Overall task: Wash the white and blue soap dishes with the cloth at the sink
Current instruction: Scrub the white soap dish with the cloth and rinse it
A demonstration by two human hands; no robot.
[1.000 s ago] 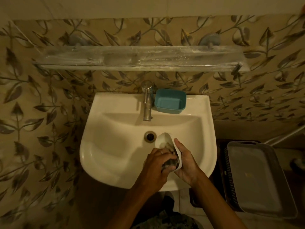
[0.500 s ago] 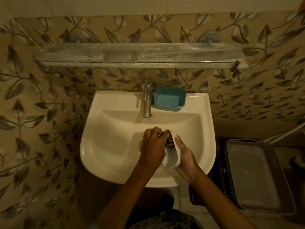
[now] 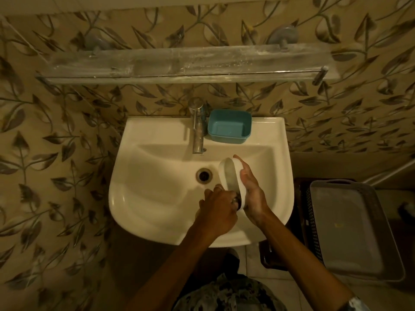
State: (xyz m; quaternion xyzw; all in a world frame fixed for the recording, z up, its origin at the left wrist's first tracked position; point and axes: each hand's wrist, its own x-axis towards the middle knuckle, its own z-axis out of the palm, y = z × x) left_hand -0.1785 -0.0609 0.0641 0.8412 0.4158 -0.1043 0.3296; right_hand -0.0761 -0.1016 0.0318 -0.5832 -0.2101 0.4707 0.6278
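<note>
Over the sink (image 3: 157, 198) basin, our right hand (image 3: 252, 191) grips the white soap dish (image 3: 233, 173), an oval tipped on edge. Our left hand (image 3: 219, 211) clutches the dark cloth (image 3: 238, 199) inside its near end. The blue soap dish (image 3: 229, 126), rectangular, sits beside the tap (image 3: 198, 129).

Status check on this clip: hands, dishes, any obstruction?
Right hand holds white dish on edge over sink. Left hand scrubs inside it with cloth. Blue dish waits by tap. Nothing in the way.

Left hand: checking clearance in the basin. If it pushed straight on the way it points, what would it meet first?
The left hand already presses the cloth into the white soap dish; it likely meets that first.
</note>
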